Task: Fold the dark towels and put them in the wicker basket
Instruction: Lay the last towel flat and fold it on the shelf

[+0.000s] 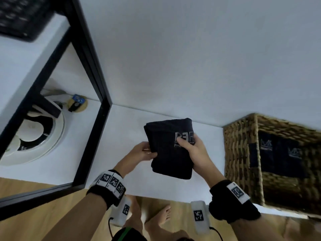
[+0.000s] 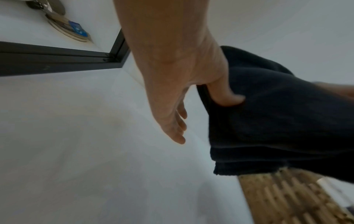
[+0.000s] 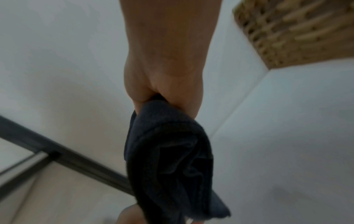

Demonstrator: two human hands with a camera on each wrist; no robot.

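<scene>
A folded dark towel point(image 1: 166, 157) with a white logo is held between both hands, just above the white table point(image 1: 130, 178). My left hand point(image 1: 145, 151) holds its left edge; in the left wrist view the thumb point(image 2: 226, 97) digs into the towel point(image 2: 277, 121) while the fingers point(image 2: 180, 121) lie straight beside it. My right hand point(image 1: 189, 146) grips the right side, thumb on the logo. The right wrist view shows the towel point(image 3: 168, 159) bunched in that grip. The wicker basket point(image 1: 239, 153) stands to the right with folded dark towels point(image 1: 278, 153) inside.
A black metal frame point(image 1: 97, 94) rises at the left. Behind it lie a round white and black device point(image 1: 34, 136) and a wooden disc with a blue item point(image 1: 77, 103). A dark keyboard point(image 1: 22, 16) sits top left. Wooden floor and bare feet point(image 1: 163, 218) show below the table edge.
</scene>
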